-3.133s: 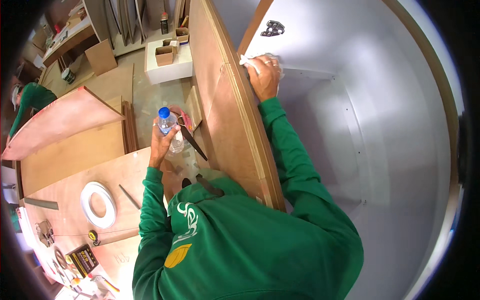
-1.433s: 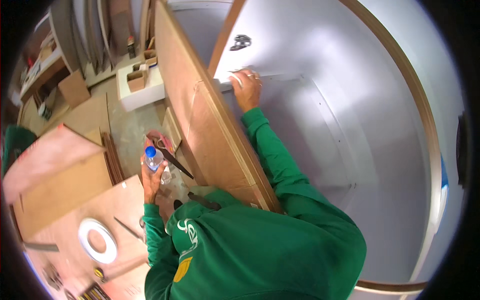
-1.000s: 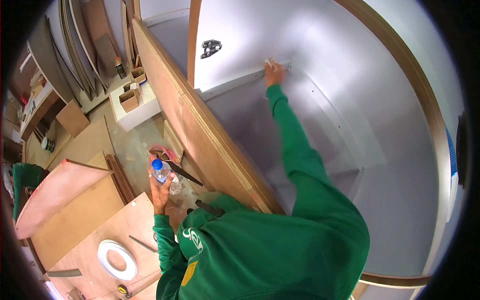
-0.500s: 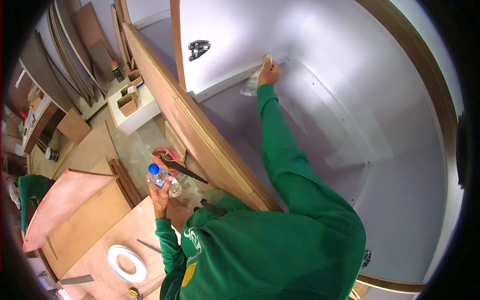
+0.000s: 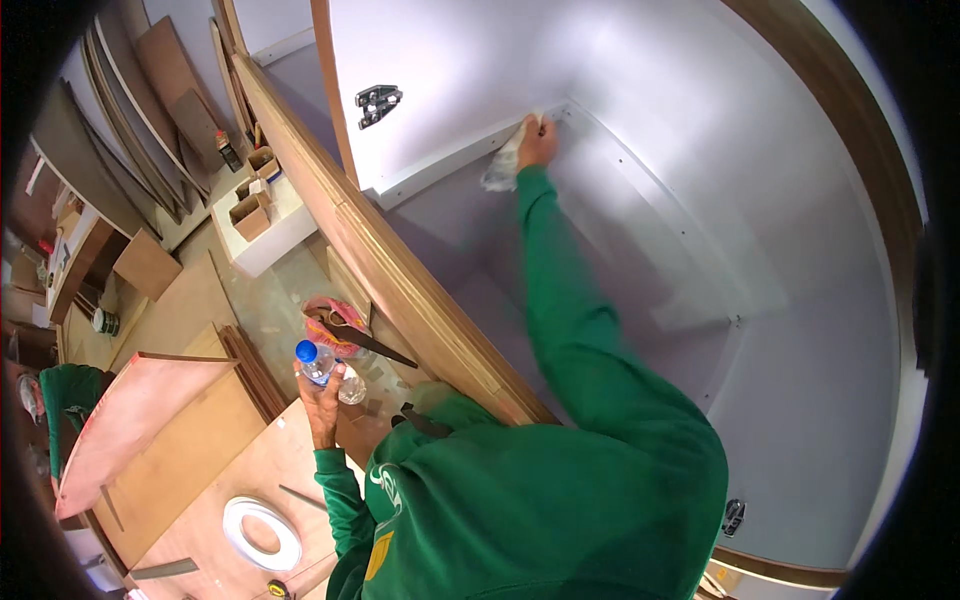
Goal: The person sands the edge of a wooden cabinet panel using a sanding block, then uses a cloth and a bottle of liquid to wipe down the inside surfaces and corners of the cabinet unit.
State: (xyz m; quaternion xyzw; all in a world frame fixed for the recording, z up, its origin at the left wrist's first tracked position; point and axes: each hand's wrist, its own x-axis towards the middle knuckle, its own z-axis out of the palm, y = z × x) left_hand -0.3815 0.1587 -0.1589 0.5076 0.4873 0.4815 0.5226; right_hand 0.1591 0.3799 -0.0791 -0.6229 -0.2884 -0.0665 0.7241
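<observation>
Two hands are occupied: the left hand (image 5: 320,402) grasps a capped bottle (image 5: 318,366); the right hand (image 5: 538,145) clenches a whitish cloth (image 5: 502,168) inside the cabinet (image 5: 720,150). The cloth has shifted from near the hinge (image 5: 379,105) toward the inner corner (image 5: 570,97), placing the work at that end of the strip (image 5: 430,172).

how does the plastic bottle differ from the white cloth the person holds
The plastic bottle is clear with a blue cap; the white cloth is opaque.
The bottle keeps a firm, rounded shape; the cloth hangs crumpled.
The bottle is in the left hand, outside the white-walled compartment; the cloth is in the right hand, inside it.
Both are held one-handed.
</observation>
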